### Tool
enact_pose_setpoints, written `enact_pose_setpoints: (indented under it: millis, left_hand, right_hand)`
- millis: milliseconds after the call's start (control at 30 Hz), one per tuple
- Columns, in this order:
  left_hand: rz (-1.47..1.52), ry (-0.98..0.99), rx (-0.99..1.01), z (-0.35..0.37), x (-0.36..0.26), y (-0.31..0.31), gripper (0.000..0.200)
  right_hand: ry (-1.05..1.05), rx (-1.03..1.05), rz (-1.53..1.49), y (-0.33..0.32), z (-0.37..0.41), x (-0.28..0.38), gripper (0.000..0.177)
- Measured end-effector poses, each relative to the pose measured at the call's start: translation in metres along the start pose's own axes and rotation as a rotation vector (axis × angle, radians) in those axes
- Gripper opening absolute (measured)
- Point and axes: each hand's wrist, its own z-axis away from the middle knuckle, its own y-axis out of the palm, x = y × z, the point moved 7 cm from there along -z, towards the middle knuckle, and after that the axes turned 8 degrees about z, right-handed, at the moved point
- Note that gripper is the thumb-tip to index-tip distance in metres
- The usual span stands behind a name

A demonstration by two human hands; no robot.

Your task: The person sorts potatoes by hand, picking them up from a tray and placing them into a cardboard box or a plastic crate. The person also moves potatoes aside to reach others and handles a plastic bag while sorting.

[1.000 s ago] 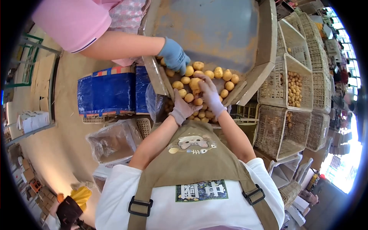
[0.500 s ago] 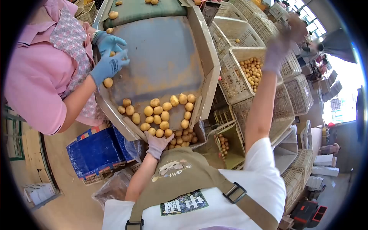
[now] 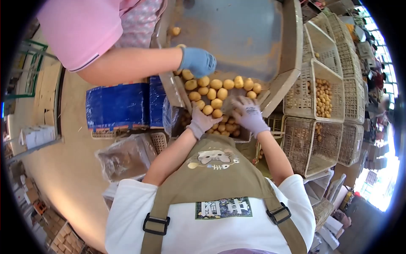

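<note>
Our left hand (image 3: 202, 122) and right hand (image 3: 251, 115) are spread at the tray (image 3: 292, 42)'s open near edge, so potatoes (image 3: 216, 84) could roll off between.

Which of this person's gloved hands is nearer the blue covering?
Left: the left hand is to the right of the blue covering; the right hand is farther right.

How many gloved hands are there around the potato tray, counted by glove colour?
Pale lilac: 2, the wearer's left hand and right hand
Blue: 1, the co-worker's hand
Total: 3 gloved hands
</note>
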Motion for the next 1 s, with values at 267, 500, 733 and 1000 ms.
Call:
enact_pose_setpoints:
  millis: [267,500,733,1000]
  left_hand:
    - [0.146,-0.053,-0.004,0.0,0.013,0.001,0.084]
    - [0.023,-0.025,0.061,-0.009,0.011,-0.01,0.087]
    - [0.291,-0.089,-0.052,-0.004,0.017,-0.006,0.097]
    - [-0.052,0.086,0.23,0.008,0.006,0.017,0.103]
  right_hand:
    - [0.111,0.025,-0.043,0.028,-0.019,0.011,0.05]
    - [-0.242,-0.178,0.017,-0.003,-0.048,0.095,0.045]
    - [0.004,-0.342,0.161,-0.028,-0.106,0.047,0.042]
    - [-0.168,-0.087,0.182,-0.016,-0.19,0.154,0.042]
